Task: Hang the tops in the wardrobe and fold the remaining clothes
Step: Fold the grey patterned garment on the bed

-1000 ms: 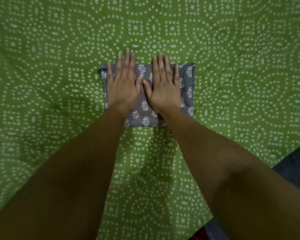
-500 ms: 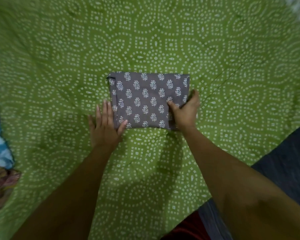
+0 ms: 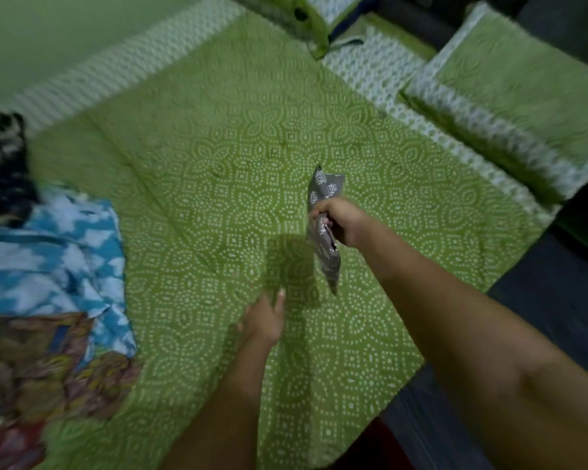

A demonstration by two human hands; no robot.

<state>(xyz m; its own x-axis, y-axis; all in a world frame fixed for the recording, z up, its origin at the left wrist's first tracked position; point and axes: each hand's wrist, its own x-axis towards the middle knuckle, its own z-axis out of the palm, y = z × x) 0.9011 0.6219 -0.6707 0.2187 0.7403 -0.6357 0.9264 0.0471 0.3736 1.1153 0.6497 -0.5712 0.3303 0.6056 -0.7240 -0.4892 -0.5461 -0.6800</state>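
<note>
My right hand (image 3: 345,223) grips the folded grey cloth with white leaf prints (image 3: 325,232) and holds it edge-on in the air above the green patterned bed sheet (image 3: 238,171). The cloth casts a shadow on the sheet just to its left. My left hand (image 3: 263,322) hovers low over the sheet below and left of the cloth, fingers relaxed and holding nothing.
A heap of clothes lies at the left: a blue-and-white garment (image 3: 48,262), a brown multicoloured one (image 3: 48,364) below it and a dark one (image 3: 0,171) above. Green pillows (image 3: 510,106) lie at the upper right. The bed's edge and dark floor (image 3: 557,300) run along the right.
My right hand has lifted the folded grey cloth off the sheet and turned it edge-on. My left hand has left the cloth. The view has swung up, showing pillows and the clothes heap.
</note>
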